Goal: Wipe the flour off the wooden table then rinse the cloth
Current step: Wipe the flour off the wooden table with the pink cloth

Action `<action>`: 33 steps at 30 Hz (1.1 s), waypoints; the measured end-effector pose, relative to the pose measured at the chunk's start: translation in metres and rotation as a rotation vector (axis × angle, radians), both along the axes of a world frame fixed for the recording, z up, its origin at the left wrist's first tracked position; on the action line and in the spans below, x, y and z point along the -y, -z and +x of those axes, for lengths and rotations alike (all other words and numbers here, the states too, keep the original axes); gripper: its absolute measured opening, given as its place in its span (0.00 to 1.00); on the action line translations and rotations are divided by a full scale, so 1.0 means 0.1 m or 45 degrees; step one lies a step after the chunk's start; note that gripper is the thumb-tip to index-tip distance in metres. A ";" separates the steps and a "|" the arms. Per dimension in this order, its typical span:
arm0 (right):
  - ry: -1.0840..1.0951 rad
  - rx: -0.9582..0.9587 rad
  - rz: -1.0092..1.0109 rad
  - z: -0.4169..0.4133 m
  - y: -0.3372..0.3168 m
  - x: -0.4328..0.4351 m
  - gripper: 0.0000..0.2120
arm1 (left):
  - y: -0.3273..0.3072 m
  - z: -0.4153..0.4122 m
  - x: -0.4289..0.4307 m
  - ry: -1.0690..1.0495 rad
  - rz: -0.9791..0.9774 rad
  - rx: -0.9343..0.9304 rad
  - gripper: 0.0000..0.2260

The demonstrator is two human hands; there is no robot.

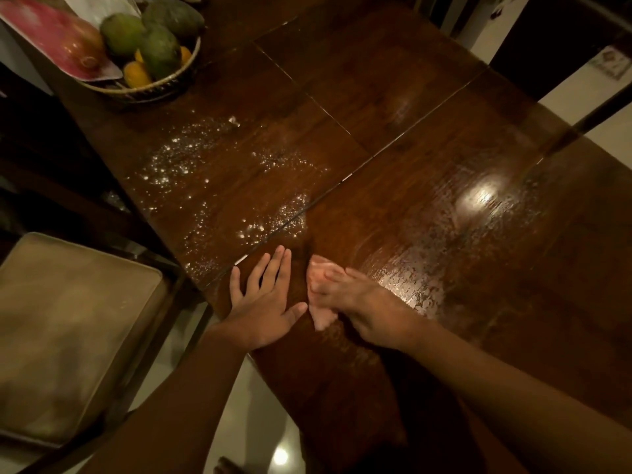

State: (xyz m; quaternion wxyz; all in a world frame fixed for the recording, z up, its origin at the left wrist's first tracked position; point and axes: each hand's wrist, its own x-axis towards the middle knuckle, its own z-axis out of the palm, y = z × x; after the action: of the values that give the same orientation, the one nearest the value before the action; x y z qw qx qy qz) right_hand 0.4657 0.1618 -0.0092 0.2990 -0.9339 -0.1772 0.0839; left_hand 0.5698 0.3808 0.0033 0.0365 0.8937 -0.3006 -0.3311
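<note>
Right now the fingers [328,285] of the right hand [369,313] are pressed down on a small pale pink cloth [319,295], holding it flat against the dark wooden surface [427,186]. The cloth looks blurry. It lies near the close edge of the surface, and its long side runs from the person's body away toward the far side. The fingers point to the left, across the cloth.

Just beside it, the left hand [263,302] lies flat on the wood with its fingers [273,265] spread wide and holding nothing. Its thumb almost touches the cloth.

Past the fingertips, white flour [270,217] is sprinkled over the wood in patches, and more flour sits farther off to the left. To the right of the cloth the wood looks wet and shiny.

Far away at the corner stands a basket [154,87] with green and yellow fruit [154,39], and a pink tray [51,35] leans on it. A tan chair cushion [68,333] sits at the left, below the surface. No writing can be read anywhere.
</note>
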 end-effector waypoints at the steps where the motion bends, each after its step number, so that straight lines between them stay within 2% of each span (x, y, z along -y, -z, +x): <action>1: -0.065 -0.021 -0.006 -0.05 0.02 0.17 0.31 | -0.01 0.00 0.00 0.015 0.010 -0.004 0.43; 2: -0.011 -0.022 -0.017 -0.06 0.06 0.35 0.32 | -0.01 0.00 0.00 0.028 0.014 -0.010 0.45; 3: 0.165 -0.027 -0.019 -0.03 0.07 0.52 0.34 | 0.00 0.01 -0.01 0.039 0.012 -0.021 0.47; 6: 1.002 -0.019 0.045 0.15 0.04 0.82 0.35 | -0.01 0.03 -0.02 0.043 -0.013 -0.060 0.50; 8: 1.307 0.003 -0.050 0.32 -0.02 0.54 0.30 | -0.03 0.03 -0.03 0.035 -0.013 -0.064 0.51; 9: 1.302 0.032 -0.094 0.34 -0.03 0.35 0.28 | -0.04 0.03 -0.02 0.032 -0.003 -0.072 0.52; 10: 1.177 0.071 -0.089 0.31 -0.05 0.18 0.27 | -0.05 0.02 -0.01 0.027 0.011 -0.075 0.53; 13: 0.418 0.051 0.065 -0.06 -0.05 -0.06 0.26 | -0.09 0.02 0.03 0.037 0.076 -0.042 0.56; 15: 0.193 -0.040 0.116 -0.30 -0.01 0.10 0.24 | -0.10 0.03 0.05 0.040 0.107 -0.045 0.56; 18: 0.291 -0.021 0.073 -0.36 0.01 0.48 0.20 | -0.08 0.03 0.03 0.036 0.068 -0.064 0.55; 22: 0.838 -0.078 -0.092 -0.11 -0.02 0.68 0.25 | -0.08 0.04 0.01 0.043 0.059 -0.078 0.55; 24: 0.948 -0.115 -0.185 0.06 -0.06 0.47 0.26 | -0.11 0.05 0.02 0.045 0.060 -0.073 0.55; 25: 0.900 -0.149 -0.197 0.13 -0.09 0.37 0.26 | -0.11 0.05 0.03 0.048 0.061 -0.075 0.55; 27: 0.610 -0.227 -0.206 0.21 -0.14 0.23 0.25 | -0.13 0.06 0.03 0.057 0.068 -0.082 0.54; 30: 0.255 -0.262 -0.360 0.23 -0.21 0.32 0.24 | -0.22 0.11 0.03 0.111 0.065 -0.094 0.52; 31: 0.265 -0.258 -0.435 0.25 -0.21 0.38 0.24 | -0.28 0.19 0.06 0.122 0.023 -0.100 0.50; 33: 0.467 -0.278 -0.563 0.37 -0.19 0.44 0.24 | -0.47 0.50 0.16 0.062 -0.147 -0.154 0.41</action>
State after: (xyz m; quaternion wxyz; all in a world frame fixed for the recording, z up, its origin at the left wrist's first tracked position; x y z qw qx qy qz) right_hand 0.5024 0.1178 0.0095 0.1160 -0.9782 0.0502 0.1648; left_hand 0.6194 0.3651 0.0500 0.0979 0.8609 -0.3381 -0.3674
